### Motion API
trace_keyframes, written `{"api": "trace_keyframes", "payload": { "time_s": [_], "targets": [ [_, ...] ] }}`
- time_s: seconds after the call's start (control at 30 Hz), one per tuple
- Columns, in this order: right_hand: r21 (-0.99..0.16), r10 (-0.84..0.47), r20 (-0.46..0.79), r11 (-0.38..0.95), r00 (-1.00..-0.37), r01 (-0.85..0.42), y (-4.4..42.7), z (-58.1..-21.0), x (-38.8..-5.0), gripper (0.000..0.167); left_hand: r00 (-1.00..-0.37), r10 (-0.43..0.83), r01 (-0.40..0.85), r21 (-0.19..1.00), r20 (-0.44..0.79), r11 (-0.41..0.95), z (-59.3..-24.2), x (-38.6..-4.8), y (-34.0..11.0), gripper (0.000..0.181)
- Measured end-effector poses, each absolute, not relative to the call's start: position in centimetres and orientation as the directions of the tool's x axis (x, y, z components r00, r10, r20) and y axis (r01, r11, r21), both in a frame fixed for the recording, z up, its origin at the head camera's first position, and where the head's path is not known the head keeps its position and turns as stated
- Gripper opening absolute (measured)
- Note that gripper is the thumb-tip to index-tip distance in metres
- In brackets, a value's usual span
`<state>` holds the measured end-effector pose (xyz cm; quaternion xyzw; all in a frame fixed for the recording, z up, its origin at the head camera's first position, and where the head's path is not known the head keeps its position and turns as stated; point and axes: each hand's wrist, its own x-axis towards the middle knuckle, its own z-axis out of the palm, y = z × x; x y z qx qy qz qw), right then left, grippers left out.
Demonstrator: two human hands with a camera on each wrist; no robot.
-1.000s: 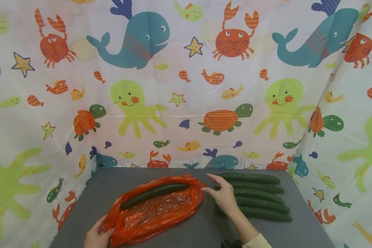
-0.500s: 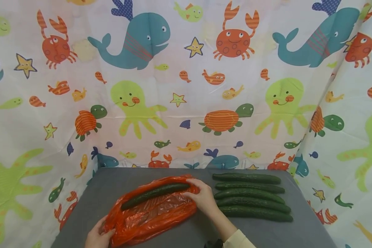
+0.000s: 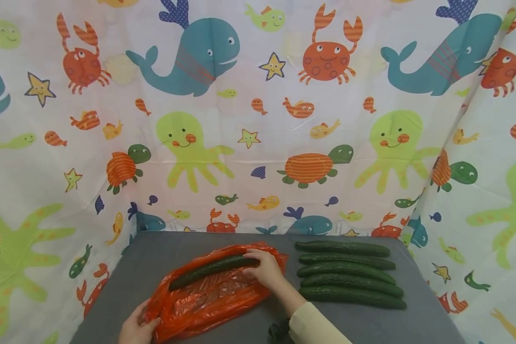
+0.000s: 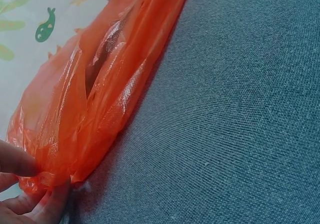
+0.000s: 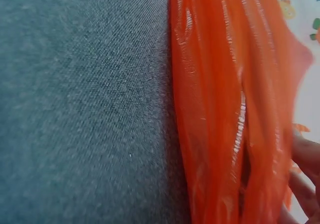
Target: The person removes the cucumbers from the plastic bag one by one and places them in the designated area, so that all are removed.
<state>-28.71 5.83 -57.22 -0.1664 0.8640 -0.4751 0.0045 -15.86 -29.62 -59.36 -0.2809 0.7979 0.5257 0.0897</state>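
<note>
An orange-red plastic bag (image 3: 223, 310) lies on the grey table with its mouth spread. One dark green cucumber (image 3: 210, 272) rests inside along its far side. My left hand (image 3: 136, 325) pinches the bag's near left end between thumb and fingers, as the left wrist view shows. Reaching over the bag, my right hand (image 3: 264, 272) is at the cucumber's right end, which it partly covers. Its thumb and fingers stand apart on either side of that end. In the right wrist view the bag hides most of the fingers (image 5: 306, 156).
Several cucumbers (image 3: 348, 282) lie side by side on the right of the grey table (image 3: 357, 329). A curtain (image 3: 258, 143) printed with sea animals stands behind the table and along both sides. A dark object (image 3: 278, 330) shows beside the right sleeve.
My right hand has moved left from beside the row of cucumbers, over the bag's right rim, to the end of the cucumber inside. The left hand keeps its hold on the bag.
</note>
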Motion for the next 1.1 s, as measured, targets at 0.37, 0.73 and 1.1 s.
{"api": "trace_keyframes", "payload": {
  "time_s": [0.37, 0.73, 1.1],
  "targets": [
    [-0.785, -0.286, 0.102, 0.565, -0.953, -0.253, 4.0, -58.9, -29.9, 0.049, -0.848, -0.326, -0.516, 0.789, -0.417, 0.333, -59.0, -16.1, -30.0, 0.072],
    [-0.727, -0.207, 0.134, 0.644, -0.969, -0.238, 2.9, -60.0, -29.4, 0.055, -0.844, -0.316, -0.524, 0.795, -0.434, 0.307, -58.6, -15.9, -29.9, 0.071],
    [-0.687, -0.191, 0.232, 0.662, -0.954, -0.3, 2.9, -60.9, -29.9, 0.041, -0.838, -0.327, -0.532, 0.787, -0.438, 0.311, -58.9, -16.2, -29.5, 0.071]
  ]
}}
